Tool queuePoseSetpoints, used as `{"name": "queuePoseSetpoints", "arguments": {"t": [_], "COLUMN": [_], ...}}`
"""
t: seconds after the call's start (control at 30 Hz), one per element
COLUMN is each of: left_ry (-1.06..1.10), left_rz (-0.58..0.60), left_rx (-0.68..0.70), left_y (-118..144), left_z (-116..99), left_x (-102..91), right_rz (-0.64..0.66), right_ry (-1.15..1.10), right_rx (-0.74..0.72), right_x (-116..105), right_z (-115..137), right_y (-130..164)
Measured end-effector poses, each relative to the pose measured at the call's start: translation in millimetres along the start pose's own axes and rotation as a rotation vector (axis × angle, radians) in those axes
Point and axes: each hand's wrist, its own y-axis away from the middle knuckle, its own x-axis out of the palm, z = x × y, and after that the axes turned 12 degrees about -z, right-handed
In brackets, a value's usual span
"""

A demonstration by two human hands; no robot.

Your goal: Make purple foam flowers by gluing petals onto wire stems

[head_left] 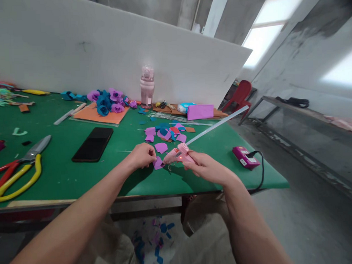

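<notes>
My right hand (pixel 205 166) is wrapped round the handle of a pink glue gun (pixel 178 154), whose small light glows orange. A long clear glue stick (pixel 219 124) juts from its back, up and to the right. The nozzle touches or nearly touches a purple paper petal (pixel 158 163) near the table's front edge. My left hand (pixel 142 155) pinches that petal at its left side. Just beyond lies another purple petal (pixel 161 148). Behind it, loose purple, blue and red paper pieces (pixel 166 133) are scattered in a pile.
On the green table (pixel 131 180) lie a black phone (pixel 93 144), large scissors (pixel 28 165) and finished paper flowers (pixel 107 100) on orange sheets (pixel 105 116). A pink bottle (pixel 147 86) stands by the white board (pixel 116 45). At right sits a purple box (pixel 245 157) with a black cable (pixel 263 169).
</notes>
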Motion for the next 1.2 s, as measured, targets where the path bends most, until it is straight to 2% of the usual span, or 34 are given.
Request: {"name": "queuePoseSetpoints", "arguments": {"t": [1.2], "left_ry": [0.009], "left_rz": [0.013], "left_rx": [0.037], "left_y": [-3.2], "left_z": [6.5], "left_x": [1.8], "right_rz": [-0.058], "right_ry": [0.032], "right_rx": [0.089], "right_x": [-4.7], "right_z": [-0.3], "right_y": [0.7]}}
